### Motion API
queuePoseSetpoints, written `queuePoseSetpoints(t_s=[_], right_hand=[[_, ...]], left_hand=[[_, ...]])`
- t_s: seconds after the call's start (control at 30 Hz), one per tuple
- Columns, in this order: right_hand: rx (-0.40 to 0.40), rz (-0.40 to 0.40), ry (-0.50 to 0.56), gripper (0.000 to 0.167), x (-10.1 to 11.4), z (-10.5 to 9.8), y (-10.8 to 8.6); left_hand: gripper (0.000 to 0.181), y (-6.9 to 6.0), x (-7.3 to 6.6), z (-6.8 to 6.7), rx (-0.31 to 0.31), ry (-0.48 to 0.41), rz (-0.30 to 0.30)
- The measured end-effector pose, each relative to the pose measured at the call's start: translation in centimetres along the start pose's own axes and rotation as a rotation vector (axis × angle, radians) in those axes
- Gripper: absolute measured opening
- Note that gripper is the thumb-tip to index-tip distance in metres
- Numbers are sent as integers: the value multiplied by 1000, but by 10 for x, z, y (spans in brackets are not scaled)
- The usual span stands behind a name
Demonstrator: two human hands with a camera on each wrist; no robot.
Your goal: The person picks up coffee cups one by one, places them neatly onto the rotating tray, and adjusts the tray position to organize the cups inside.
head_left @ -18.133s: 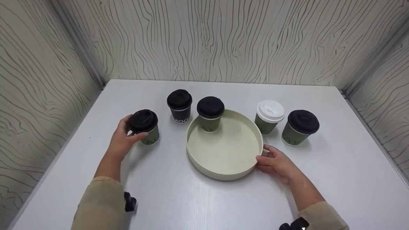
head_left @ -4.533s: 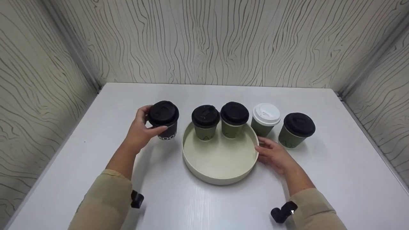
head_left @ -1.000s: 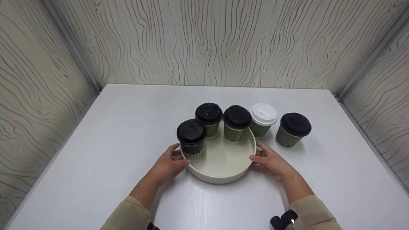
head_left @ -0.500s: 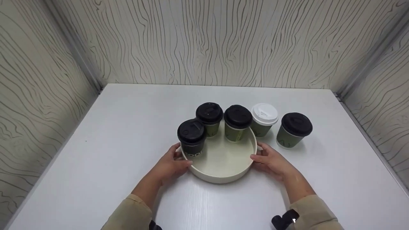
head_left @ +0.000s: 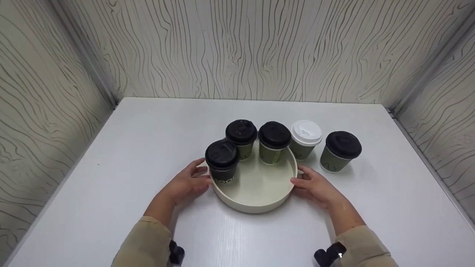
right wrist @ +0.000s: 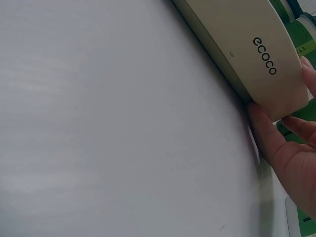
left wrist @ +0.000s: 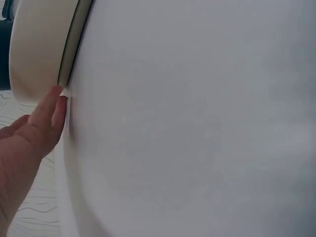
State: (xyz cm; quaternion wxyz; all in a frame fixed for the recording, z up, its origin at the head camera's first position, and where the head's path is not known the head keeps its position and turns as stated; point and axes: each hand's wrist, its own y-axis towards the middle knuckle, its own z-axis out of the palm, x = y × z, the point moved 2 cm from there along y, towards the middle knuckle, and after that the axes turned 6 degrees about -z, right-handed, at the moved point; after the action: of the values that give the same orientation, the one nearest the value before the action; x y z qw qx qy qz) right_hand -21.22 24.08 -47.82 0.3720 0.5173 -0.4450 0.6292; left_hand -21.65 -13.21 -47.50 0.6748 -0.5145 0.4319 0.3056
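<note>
A round cream tray holds three lidded paper coffee cups. Two are green with black lids, a left one and a right one at the back. The third, a black cup, stands at the tray's left side. My left hand is at the tray's left wall with fingers extended; in the left wrist view, the fingertips of that hand reach the bottom edge of the wall. On the other side my right hand grips the rim, thumb on top and fingers against the outer wall.
Just behind the tray's right side is a green cup with a white lid. Farther right stands a green cup with a black lid. All rest on a white table, with patterned panels behind and at the sides.
Since 18 s ago, the left green cup and then the black cup have been put in the tray. In the last half second my left hand has loosened from the rim and shifted left.
</note>
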Motion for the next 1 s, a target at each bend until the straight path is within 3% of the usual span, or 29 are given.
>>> queuePoseSetpoints(t_s=[0.37,0.67,1.0], right_hand=[[-77,-23,-34,63,3,-4,3],[-198,-50,17,54,5,-5,13],[-269,-44,17,48,8,-4,25]], left_hand=[[78,10,3,-4,4,-59,7],[67,16,0,-1,-44,-6,11],[59,21,-5,7,-104,76,7]])
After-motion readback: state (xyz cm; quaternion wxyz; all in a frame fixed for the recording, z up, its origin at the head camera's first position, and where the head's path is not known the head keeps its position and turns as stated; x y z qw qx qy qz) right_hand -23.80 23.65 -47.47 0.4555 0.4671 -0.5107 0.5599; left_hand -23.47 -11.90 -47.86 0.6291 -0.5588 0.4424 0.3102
